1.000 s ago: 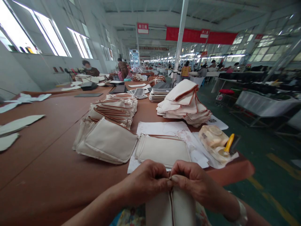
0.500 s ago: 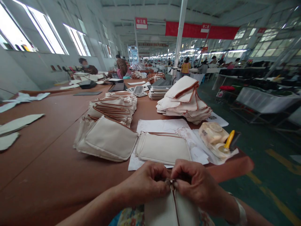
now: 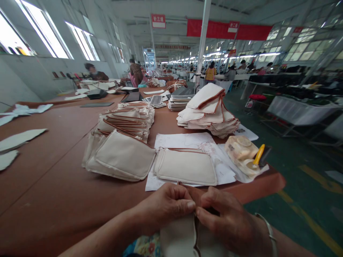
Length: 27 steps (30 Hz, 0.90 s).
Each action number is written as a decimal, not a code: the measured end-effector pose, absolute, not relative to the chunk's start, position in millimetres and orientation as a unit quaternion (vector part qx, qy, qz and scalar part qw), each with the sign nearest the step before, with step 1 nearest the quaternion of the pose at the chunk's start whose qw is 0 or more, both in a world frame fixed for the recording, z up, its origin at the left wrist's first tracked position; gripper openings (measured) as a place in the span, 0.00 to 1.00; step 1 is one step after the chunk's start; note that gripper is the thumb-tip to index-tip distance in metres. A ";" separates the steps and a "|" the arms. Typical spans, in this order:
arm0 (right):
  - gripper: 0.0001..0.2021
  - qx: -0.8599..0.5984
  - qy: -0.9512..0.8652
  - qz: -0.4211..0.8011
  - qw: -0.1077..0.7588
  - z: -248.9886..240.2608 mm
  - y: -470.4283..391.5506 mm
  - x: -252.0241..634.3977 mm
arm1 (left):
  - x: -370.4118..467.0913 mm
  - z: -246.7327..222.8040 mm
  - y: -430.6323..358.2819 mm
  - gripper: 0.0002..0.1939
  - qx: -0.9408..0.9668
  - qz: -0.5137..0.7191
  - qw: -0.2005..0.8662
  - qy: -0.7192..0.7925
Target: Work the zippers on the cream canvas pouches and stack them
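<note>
At the bottom centre, my left hand [image 3: 171,207] pinches the top edge of a cream fabric piece [image 3: 178,237] with a dark seam down its middle. My right hand [image 3: 227,217] closes on the same edge just to the right, its fingertips almost touching the left thumb. A brown flap shows between the hands. Beyond them a small stack of cream pieces [image 3: 187,166] lies on white paper [image 3: 187,140]. Left of it, a long row of cream pieces with brown edges [image 3: 123,155] leans in overlapping layers.
The brown table [image 3: 53,178] carries a tall cream pile [image 3: 206,114], a stained plastic container [image 3: 241,148] and a yellow-handled brush [image 3: 259,155] near its right edge. Loose cream pieces [image 3: 21,139] lie far left. Several people are farther back.
My hands have shifted at the piece's top edge, and a brown flap now shows between them. My right hand has turned, its fingers more extended. The view has moved slightly.
</note>
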State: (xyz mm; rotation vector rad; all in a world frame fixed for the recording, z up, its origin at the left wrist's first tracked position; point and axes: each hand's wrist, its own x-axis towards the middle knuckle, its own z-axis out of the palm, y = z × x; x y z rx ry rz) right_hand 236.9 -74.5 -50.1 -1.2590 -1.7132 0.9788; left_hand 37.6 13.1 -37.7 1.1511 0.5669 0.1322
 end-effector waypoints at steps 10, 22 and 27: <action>0.07 -0.379 -0.842 0.157 0.351 -51.8 -78.8 247.5 | 34.6 -20.7 12.5 0.20 0.726 0.068 0.651 0.208; 0.16 -0.426 -0.677 0.517 0.305 -21.8 -55.0 242.4 | 31.8 -10.9 13.4 0.16 0.782 0.097 0.584 0.196; 0.12 -0.459 -0.702 0.438 0.324 -32.1 -58.3 233.1 | 35.2 -23.9 7.6 0.18 0.706 0.150 0.656 0.219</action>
